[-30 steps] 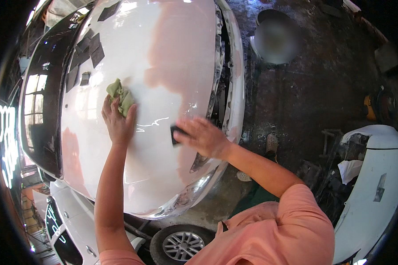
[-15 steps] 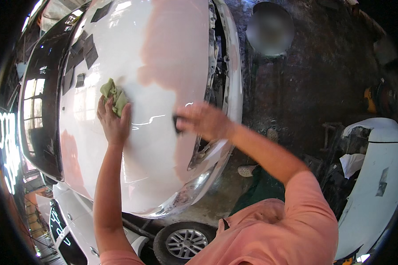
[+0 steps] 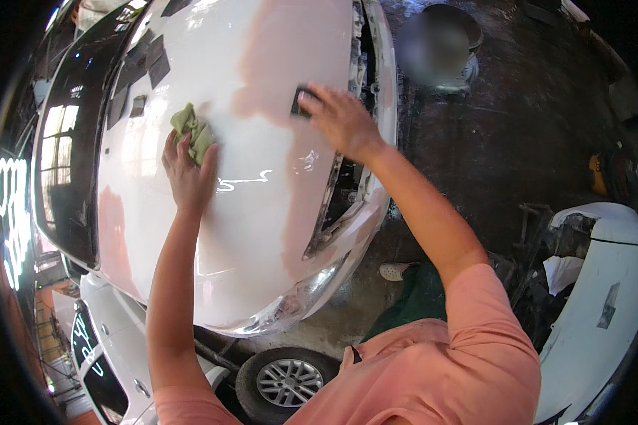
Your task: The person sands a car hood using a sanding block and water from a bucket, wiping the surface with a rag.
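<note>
A white car hood (image 3: 241,241) with dull pinkish patches lies under both my hands. My left hand (image 3: 190,173) rests on it toward the windshield, fingers closed around a crumpled green cloth (image 3: 193,132). Nearer the hood's front edge, my right hand (image 3: 344,124) presses a dark, flat piece of sandpaper (image 3: 299,103) onto the border of a pinkish patch. The fingertips cover part of that piece. Wet-looking streaks shine on the paint between and below the hands.
Several dark sheets (image 3: 158,60) lie on the hood near the windshield (image 3: 67,177). A wheel (image 3: 288,382) stands by the near corner. A pale bumper (image 3: 602,297) is at the right. Beyond the front edge is a bucket (image 3: 473,32), partly blurred. Another white car (image 3: 113,312) sits lower left.
My right hand has slid the sandpaper away from me along the hood. My left hand stays on the cloth. The whole view has shifted slightly.
</note>
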Demonstrator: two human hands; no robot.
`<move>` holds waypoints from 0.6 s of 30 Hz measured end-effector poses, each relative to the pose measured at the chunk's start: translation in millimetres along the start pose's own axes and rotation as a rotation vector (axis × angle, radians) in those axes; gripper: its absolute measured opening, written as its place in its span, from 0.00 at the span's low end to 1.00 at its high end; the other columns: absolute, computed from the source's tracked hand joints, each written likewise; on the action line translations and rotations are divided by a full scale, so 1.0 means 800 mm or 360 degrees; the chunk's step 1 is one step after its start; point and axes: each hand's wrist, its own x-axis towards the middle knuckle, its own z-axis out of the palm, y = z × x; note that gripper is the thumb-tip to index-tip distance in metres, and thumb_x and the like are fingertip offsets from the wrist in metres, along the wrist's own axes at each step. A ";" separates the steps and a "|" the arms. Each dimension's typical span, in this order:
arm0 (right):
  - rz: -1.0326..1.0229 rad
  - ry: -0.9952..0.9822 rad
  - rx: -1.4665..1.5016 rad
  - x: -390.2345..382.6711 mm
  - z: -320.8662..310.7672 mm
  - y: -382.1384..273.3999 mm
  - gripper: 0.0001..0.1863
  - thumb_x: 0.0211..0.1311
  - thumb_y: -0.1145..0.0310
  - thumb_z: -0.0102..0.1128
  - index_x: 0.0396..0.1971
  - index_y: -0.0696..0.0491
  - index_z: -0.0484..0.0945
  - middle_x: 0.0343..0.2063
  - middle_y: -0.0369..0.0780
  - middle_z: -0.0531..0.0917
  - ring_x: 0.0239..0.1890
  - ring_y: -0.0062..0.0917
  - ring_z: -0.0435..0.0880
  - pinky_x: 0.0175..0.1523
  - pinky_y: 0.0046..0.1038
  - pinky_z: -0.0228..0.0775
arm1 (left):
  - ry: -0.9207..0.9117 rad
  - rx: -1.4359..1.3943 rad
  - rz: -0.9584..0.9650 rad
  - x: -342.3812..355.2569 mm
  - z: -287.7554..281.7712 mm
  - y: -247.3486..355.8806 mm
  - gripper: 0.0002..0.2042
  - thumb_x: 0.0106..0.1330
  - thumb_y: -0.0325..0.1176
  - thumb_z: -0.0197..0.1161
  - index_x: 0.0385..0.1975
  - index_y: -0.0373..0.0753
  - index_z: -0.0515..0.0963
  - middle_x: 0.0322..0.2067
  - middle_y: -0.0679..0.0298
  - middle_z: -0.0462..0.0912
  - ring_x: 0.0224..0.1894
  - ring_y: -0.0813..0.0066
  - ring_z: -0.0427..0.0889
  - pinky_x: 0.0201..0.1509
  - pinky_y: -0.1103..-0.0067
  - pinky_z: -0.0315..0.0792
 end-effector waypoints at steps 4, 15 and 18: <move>0.0288 0.0034 -0.0010 -0.036 0.035 -0.122 0.25 0.72 0.68 0.56 0.68 0.46 0.75 0.68 0.47 0.76 0.67 0.46 0.76 0.71 0.50 0.67 | 0.0029 0.0096 0.0023 -0.012 -0.009 -0.020 0.28 0.69 0.50 0.70 0.64 0.42 0.74 0.71 0.48 0.66 0.71 0.41 0.64 0.75 0.53 0.61; 0.0420 0.0212 -0.0221 0.026 0.026 -0.085 0.24 0.74 0.65 0.57 0.68 0.46 0.74 0.65 0.49 0.77 0.64 0.47 0.77 0.66 0.50 0.69 | 0.0046 0.0101 -0.0028 0.004 0.000 0.009 0.29 0.70 0.52 0.70 0.64 0.43 0.74 0.71 0.49 0.67 0.72 0.43 0.63 0.77 0.55 0.59; 0.0471 -0.0068 -0.0084 -0.084 0.059 -0.229 0.28 0.71 0.64 0.61 0.70 0.45 0.73 0.69 0.49 0.74 0.68 0.45 0.76 0.67 0.52 0.68 | -0.0002 0.0104 -0.0111 -0.014 -0.005 -0.016 0.30 0.69 0.57 0.68 0.65 0.46 0.74 0.72 0.51 0.65 0.74 0.46 0.61 0.79 0.48 0.53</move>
